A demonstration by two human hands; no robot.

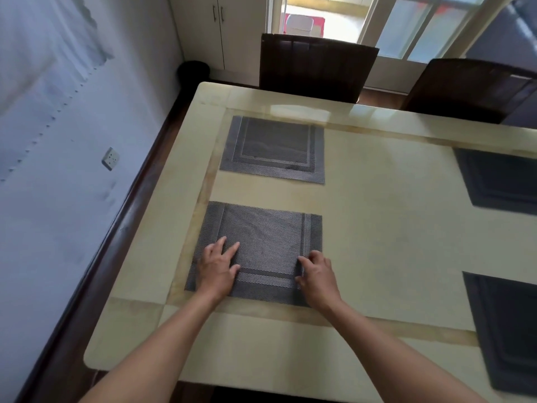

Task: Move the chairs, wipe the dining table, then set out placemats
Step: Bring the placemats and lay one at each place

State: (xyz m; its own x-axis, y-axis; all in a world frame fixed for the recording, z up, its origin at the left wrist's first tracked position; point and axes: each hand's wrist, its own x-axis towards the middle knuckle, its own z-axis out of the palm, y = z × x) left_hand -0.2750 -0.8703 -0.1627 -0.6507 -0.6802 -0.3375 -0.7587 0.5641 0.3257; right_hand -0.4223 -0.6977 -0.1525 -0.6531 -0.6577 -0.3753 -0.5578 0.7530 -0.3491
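Observation:
A cream stone dining table (pixel 377 216) fills the view. Several dark grey woven placemats lie on it. The near-left placemat (pixel 264 237) is under both my hands. My left hand (pixel 216 267) rests flat on its left part, fingers spread. My right hand (pixel 316 276) presses on its right border with fingers curled at the edge. A second placemat (pixel 274 148) lies beyond it at the far left. Two more show at the right: a far one (pixel 499 181) and a near one (pixel 505 330), both cut off by the frame. Two dark brown chairs (pixel 315 68) (pixel 470 88) stand at the far side.
A pale wall with a socket (pixel 110 158) runs close along the table's left side, with a dark wooden skirting below. Cupboard doors (pixel 220 27) and a glass door (pixel 421 27) lie behind the chairs. A dark round object (pixel 193 71) sits on the floor in the corner.

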